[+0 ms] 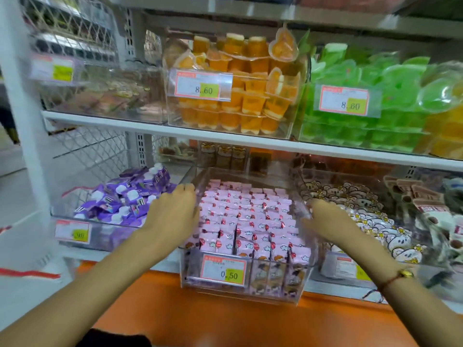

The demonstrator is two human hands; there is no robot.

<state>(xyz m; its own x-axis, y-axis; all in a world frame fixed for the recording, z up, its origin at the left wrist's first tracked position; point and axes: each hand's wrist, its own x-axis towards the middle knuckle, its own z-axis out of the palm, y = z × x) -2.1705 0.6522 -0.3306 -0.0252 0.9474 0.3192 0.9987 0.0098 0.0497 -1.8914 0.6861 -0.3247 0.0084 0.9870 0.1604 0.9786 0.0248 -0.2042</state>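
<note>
Against left hand (172,211), clear rectangular bin (250,174)

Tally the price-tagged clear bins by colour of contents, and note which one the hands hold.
Orange bin: 1
Green bin: 1
Purple bin: 1
Pink bin: 1, held by the left hand and right hand
White-and-brown bin: 1
Blurred mixed bin, upper left: 1
Total: 6

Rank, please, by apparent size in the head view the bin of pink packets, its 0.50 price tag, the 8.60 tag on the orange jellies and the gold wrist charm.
1. bin of pink packets
2. 8.60 tag and 0.50 price tag: nearly alike, so unranked
3. gold wrist charm
</note>
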